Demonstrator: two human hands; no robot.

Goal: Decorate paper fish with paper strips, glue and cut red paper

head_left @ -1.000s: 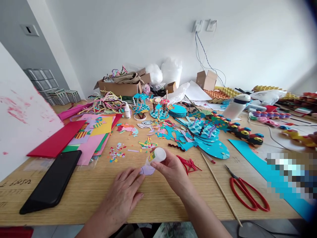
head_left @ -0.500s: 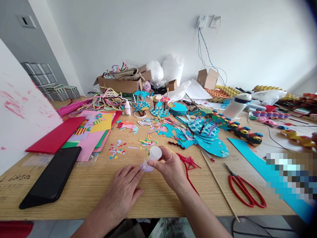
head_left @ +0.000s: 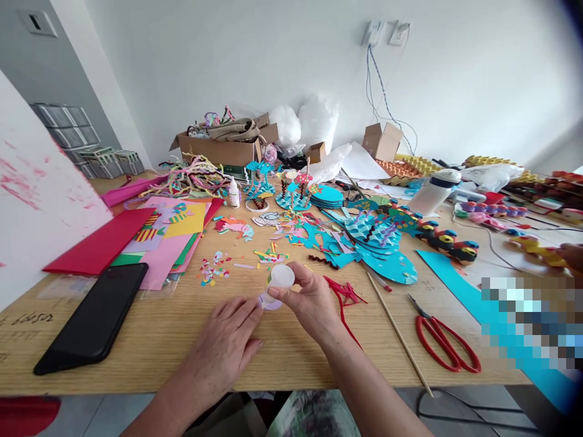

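Note:
Between thumb and fingers, my right hand [head_left: 310, 297] grips a small white glue bottle [head_left: 281, 277], tipped so that its round base faces up toward me. The bottle's tip is hidden behind its body. Beneath it a small lilac paper piece [head_left: 273, 304] lies on the table, partly covered by the bottle and fingers. My left hand [head_left: 228, 331] lies flat with fingers stretched out, its fingertips at the left edge of the lilac piece. Small paper scraps [head_left: 214, 269] are scattered just beyond the hands, and red strips [head_left: 348, 294] lie to the right.
A black phone [head_left: 93, 315] and coloured paper sheets [head_left: 157, 258] lie at left. On the right are a wooden stick [head_left: 401, 334], red-handled scissors [head_left: 449, 340] and a blue paper strip [head_left: 455, 291]. Blue wavy paper pieces [head_left: 371, 233] and another glue bottle [head_left: 234, 194] stand farther back.
The view has shifted slightly, so the table sits a little higher in the picture. Both hands keep nearly the same pose, with the bottle still held over the lilac piece.

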